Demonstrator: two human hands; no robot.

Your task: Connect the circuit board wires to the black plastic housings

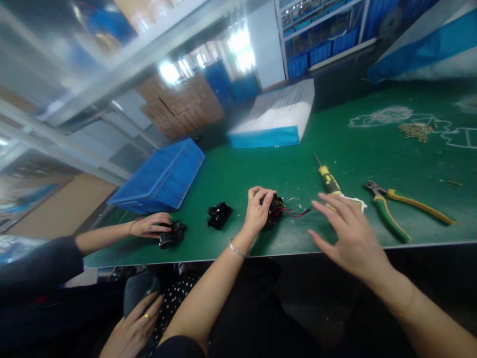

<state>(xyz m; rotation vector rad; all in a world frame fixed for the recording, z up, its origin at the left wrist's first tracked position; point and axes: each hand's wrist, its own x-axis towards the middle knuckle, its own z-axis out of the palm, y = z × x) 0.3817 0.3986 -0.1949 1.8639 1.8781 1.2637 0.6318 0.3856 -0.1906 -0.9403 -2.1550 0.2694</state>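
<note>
My left hand is closed around a small black part with red and black wires trailing to its right, resting on the green table. A thin bracelet sits on that wrist. My right hand hovers open with fingers spread, just right of the wires and in front of a yellow-and-black screwdriver. Another black part lies loose to the left of my left hand.
A co-worker's hand at the left holds another black part; their other hand rests low on their lap. Green-and-yellow pliers, a blue bin, a white-and-blue bag and a pile of small brass pieces lie on the table.
</note>
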